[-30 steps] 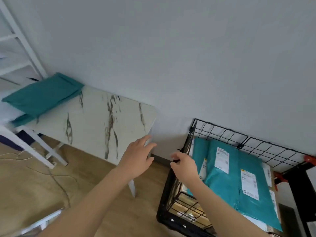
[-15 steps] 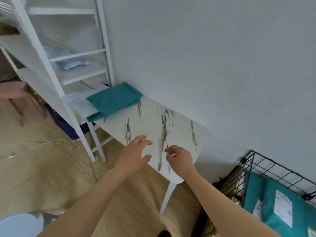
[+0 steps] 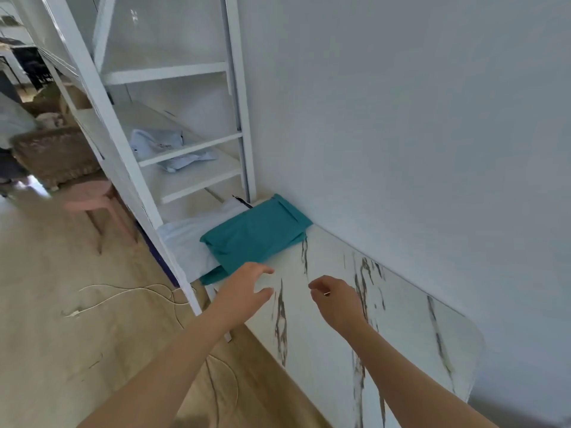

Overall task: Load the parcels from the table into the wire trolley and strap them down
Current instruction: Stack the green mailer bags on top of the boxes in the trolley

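A teal parcel (image 3: 256,234) lies at the far end of the marble-patterned table (image 3: 398,332), against the wall, on top of a white parcel (image 3: 188,242). A second teal edge (image 3: 213,276) shows beneath it. My left hand (image 3: 244,291) reaches over the table's near edge, fingers spread, just short of the teal parcel and holding nothing. My right hand (image 3: 335,299) hovers above the tabletop with fingers loosely curled and nothing in them. The wire trolley is out of view.
A white shelf frame (image 3: 129,168) stands left of the table, with a pale blue bag (image 3: 163,149) on one shelf. A pink stool (image 3: 89,196) and a woven basket (image 3: 52,156) sit further left. White cables (image 3: 123,293) trail over the wooden floor.
My view has swung left, away from the trolley, which has left the frame. Both hands have moved along the table toward the teal parcel at its far end.
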{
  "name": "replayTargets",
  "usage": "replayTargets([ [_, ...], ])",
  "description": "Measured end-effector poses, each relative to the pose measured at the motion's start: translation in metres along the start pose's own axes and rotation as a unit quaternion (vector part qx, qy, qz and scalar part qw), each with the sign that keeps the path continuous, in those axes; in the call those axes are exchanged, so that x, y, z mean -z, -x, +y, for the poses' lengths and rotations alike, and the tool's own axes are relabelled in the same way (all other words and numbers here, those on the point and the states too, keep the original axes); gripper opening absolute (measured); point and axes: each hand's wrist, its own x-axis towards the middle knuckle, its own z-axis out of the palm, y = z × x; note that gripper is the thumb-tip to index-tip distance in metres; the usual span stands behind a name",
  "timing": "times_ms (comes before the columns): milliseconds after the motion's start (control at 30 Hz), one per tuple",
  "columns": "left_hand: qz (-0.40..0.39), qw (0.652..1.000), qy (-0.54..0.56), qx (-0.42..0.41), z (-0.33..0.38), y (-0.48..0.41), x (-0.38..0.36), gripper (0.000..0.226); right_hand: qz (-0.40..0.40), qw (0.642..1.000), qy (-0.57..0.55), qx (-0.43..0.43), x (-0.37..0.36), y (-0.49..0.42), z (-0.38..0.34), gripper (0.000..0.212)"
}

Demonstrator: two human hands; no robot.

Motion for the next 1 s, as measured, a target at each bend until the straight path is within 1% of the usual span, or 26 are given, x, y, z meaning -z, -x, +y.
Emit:
replayTargets([
  [133, 0.017, 1.0, 0.007, 0.015, -0.02, -0.045, 0.013, 0.039, -0.013, 1.0, 0.005, 0.002, -0.009, -0.052, -0.009, 0.024],
  [333, 0.011, 0.999, 0.009, 0.04, -0.059, -0.101, 0.036, 0.038, -0.022, 1.0, 0.001, -0.02, -0.026, -0.099, -0.027, 0.025],
  [433, 0.004, 0.999, 0.021, 0.038, -0.076, -0.131, 0.047, 0.038, 0.0, 0.999, -0.004, -0.042, -0.028, -0.121, -0.039, 0.025],
  [567, -0.027, 0.999, 0.019, 0.016, -0.099, -0.175, 0.061, 0.039, 0.035, 0.997, 0.001, -0.068, -0.03, -0.153, -0.059, 0.025],
  [700, -0.042, 0.999, -0.001, 0.01, -0.127, -0.216, 0.069, 0.042, 0.047, 0.995, -0.006, -0.084, -0.038, -0.18, -0.08, 0.025],
  [800, -0.08, 0.995, -0.013, 0.053, -0.147, -0.237, 0.066, 0.055, 0.039, 0.994, -0.015, -0.104, -0.051, -0.194, -0.089, 0.025],
  [900, -0.151, 0.982, 0.017, 0.112, -0.16, -0.248, 0.063, 0.074, 0.032, 0.992, -0.016, -0.12, -0.064, -0.204, -0.089, 0.024],
  [967, -0.182, 0.976, 0.02, 0.119, -0.167, -0.254, 0.061, 0.077, 0.027, 0.991, -0.012, -0.132, -0.071, -0.208, -0.089, 0.025],
  [1000, -0.183, 0.977, 0.01, 0.113, -0.17, -0.257, 0.061, 0.077, 0.022, 0.99, -0.007, -0.138, -0.075, -0.21, -0.088, 0.026],
])
